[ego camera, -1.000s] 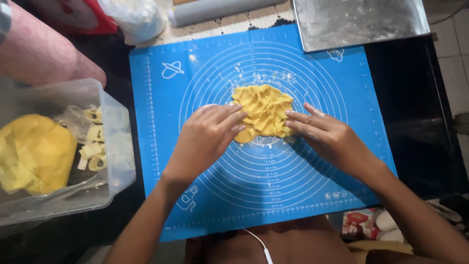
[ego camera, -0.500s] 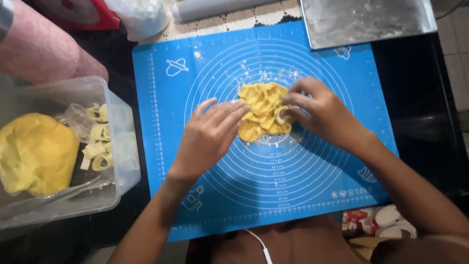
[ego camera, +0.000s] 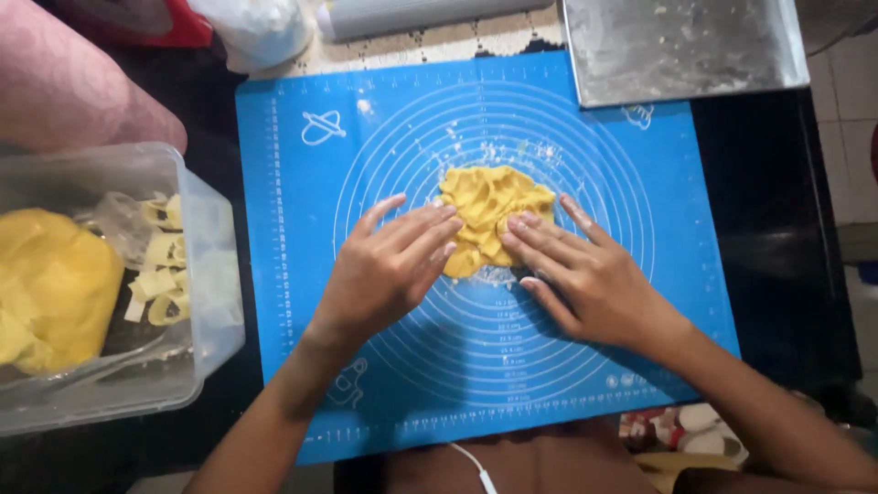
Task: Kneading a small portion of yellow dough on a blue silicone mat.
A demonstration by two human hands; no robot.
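We see right hand uncurled since half second ago, now flat beside left hand; both sets of fingers spread, gripping nothing, pressing crumbly yellow dough lump, apparently flatter, mid blue silicone ringed mat

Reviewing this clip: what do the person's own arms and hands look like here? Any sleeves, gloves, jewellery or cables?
Both forearms are bare right down to the frame edge, with no sleeves in view. The left hand and right hand wear no gloves, and no rings, watch or bracelets show. Fingernails look short and unpainted. A thin white cable hangs near the body at the bottom edge.
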